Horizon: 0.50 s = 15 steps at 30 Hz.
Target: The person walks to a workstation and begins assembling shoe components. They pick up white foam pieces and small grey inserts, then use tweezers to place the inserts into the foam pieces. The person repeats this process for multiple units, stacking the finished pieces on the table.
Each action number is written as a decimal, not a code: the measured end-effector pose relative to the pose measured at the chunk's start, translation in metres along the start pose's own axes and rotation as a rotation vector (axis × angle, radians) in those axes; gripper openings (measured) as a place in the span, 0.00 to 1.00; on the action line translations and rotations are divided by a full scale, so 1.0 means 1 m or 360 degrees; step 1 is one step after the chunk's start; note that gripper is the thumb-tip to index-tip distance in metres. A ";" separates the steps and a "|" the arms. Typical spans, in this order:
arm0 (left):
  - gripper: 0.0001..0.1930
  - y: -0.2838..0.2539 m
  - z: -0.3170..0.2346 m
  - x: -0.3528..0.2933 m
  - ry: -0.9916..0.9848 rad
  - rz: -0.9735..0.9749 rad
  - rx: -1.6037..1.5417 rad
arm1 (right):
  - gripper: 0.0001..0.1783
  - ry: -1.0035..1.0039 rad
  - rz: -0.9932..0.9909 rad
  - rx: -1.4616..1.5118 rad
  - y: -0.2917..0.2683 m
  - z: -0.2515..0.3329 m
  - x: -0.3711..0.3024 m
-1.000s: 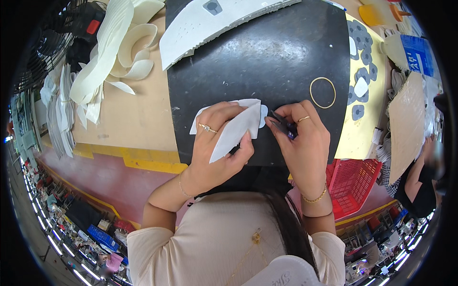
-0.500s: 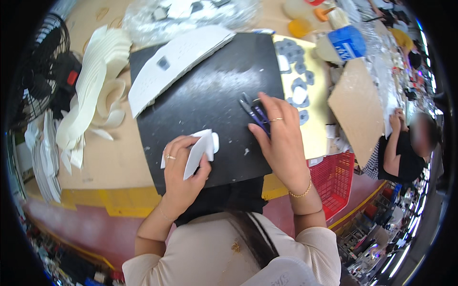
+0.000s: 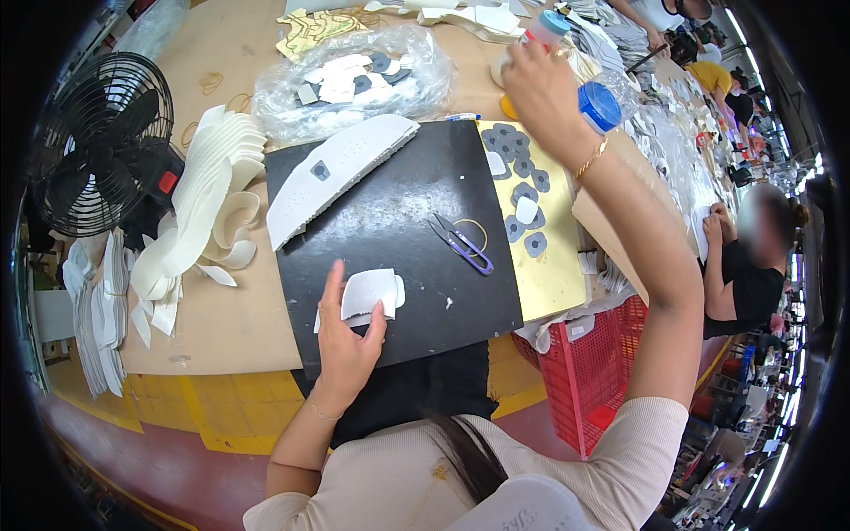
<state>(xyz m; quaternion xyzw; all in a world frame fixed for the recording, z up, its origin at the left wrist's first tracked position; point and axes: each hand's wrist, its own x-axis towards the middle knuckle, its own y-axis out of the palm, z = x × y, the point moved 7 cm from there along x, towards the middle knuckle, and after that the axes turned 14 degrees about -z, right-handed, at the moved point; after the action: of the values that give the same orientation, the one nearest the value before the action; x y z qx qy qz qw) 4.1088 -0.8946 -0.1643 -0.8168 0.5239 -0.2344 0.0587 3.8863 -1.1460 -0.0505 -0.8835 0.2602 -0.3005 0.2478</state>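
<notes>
My left hand point(image 3: 351, 341) is open over the black mat point(image 3: 416, 310), thumb and index finger spread around small white pieces point(image 3: 370, 290); the thumb touches their near edge. A smaller rounded white piece peeks out at their right side. My right hand point(image 3: 547, 97) is stretched to the far right, fingers bent over the containers there; what they grip is hidden. Beside it stand a blue-capped container point(image 3: 554, 24) and a clear blue-labelled bottle point(image 3: 602, 108). Purple thread snips point(image 3: 474, 253) lie on the mat next to a thin tan loop.
A stack of curved white panels point(image 3: 345, 177) lies at the mat's far left. Dark grey pieces rest on a yellow sheet point(image 3: 553, 288). A plastic bag point(image 3: 266, 102) of cut pieces, a black fan point(image 3: 102, 142), cream strips point(image 3: 208, 190) and a red basket point(image 3: 567, 380) surround them.
My right hand has left the snips on the mat and swung up to the far-right containers. The white piece my left hand held upright is now lowered, and those fingers have spread.
</notes>
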 end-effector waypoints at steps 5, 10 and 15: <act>0.47 0.004 0.004 -0.005 0.0172 0.0020 -0.0004 | 0.21 0.0468 -0.0027 0.0174 -0.018 -0.085 0.026; 0.48 0.003 0.000 -0.008 0.0368 -0.0057 0.0087 | 0.12 0.0213 0.0269 0.0392 -0.040 -0.051 -0.021; 0.48 -0.005 0.003 -0.008 0.0349 -0.0067 0.0071 | 0.26 0.1230 -0.0098 0.0424 -0.058 -0.109 -0.090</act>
<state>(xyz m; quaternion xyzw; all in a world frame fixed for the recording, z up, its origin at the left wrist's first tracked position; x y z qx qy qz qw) 4.1114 -0.8856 -0.1677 -0.7956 0.5044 -0.3352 0.0143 3.7710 -1.0789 0.0244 -0.6731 0.2664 -0.6487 0.2349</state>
